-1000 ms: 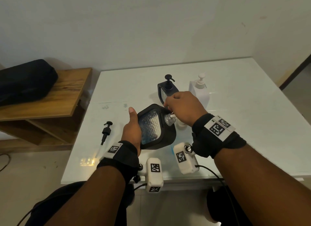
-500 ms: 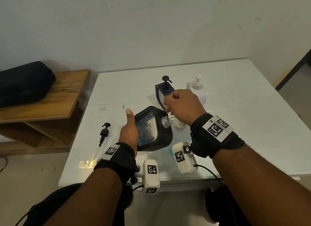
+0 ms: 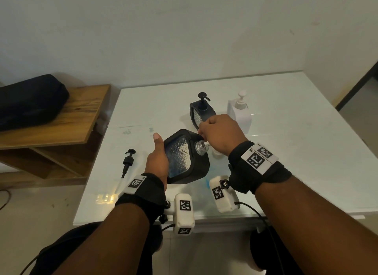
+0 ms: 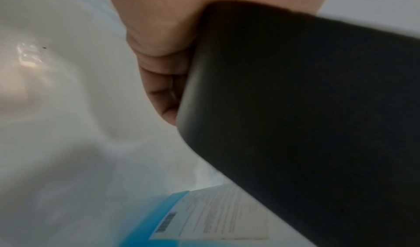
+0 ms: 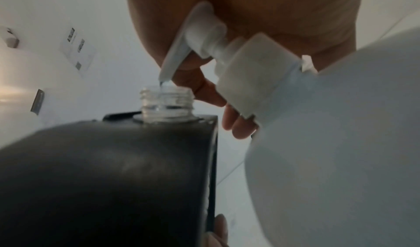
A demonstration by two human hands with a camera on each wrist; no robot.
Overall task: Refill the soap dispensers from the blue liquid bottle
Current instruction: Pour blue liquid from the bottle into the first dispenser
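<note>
My left hand (image 3: 157, 158) grips a black soap dispenser (image 3: 184, 158) and holds it tilted above the white table (image 3: 296, 135). Its pump is off and the clear threaded neck (image 5: 167, 103) is bare. My right hand (image 3: 221, 135) curls over the white pump head (image 5: 200, 35) of the blue liquid bottle (image 5: 341, 143), and the nozzle tip sits just above the neck. In the head view the bottle is mostly hidden under the hand and dispenser. Its blue label (image 4: 172, 220) appears in the left wrist view below the dispenser's black base (image 4: 295, 107).
A second black dispenser (image 3: 201, 111) with its pump on and a white dispenser (image 3: 240, 113) stand behind my hands. A loose black pump (image 3: 127, 161) lies on the table's left side. A wooden shelf (image 3: 67, 119) with a black bag (image 3: 28, 103) stands to the left.
My right hand rose slightly off the neck half a second ago and has come back down, bringing the white nozzle to the neck again. The left hand keeps the dispenser tilted.
</note>
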